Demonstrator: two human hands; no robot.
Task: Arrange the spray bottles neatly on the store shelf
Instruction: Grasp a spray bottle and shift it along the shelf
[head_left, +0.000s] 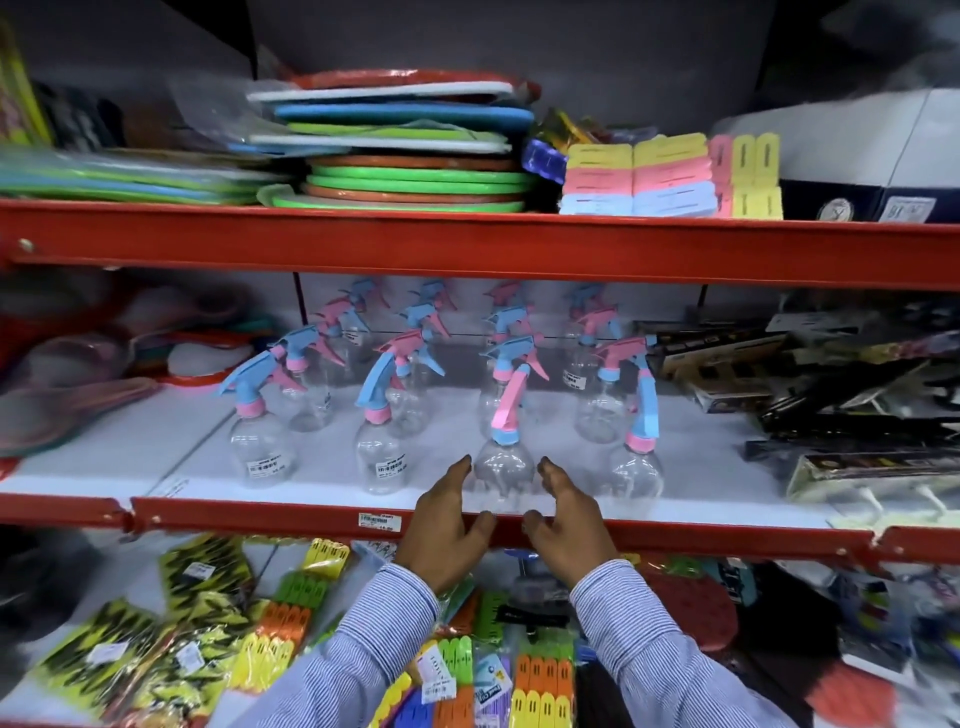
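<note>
1. Clear spray bottle (503, 470) with pink trigger stands upright at the white shelf (130, 457) front edge.
2. Left hand (447, 525) and right hand (563, 525) flank it.
3. Each grip is apart, fingers spread; contact cannot be determined.

Two bare hands, left hand (448, 530) and right hand (567, 525), both arms in blue-and-white pinstriped shirt sleeves (363, 649).

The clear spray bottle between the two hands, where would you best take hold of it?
Take the spray bottle by its round clear belly, from the front with a hand on each side, as the left hand and right hand are placed. Its pink trigger head looks awkward to grip.
</note>
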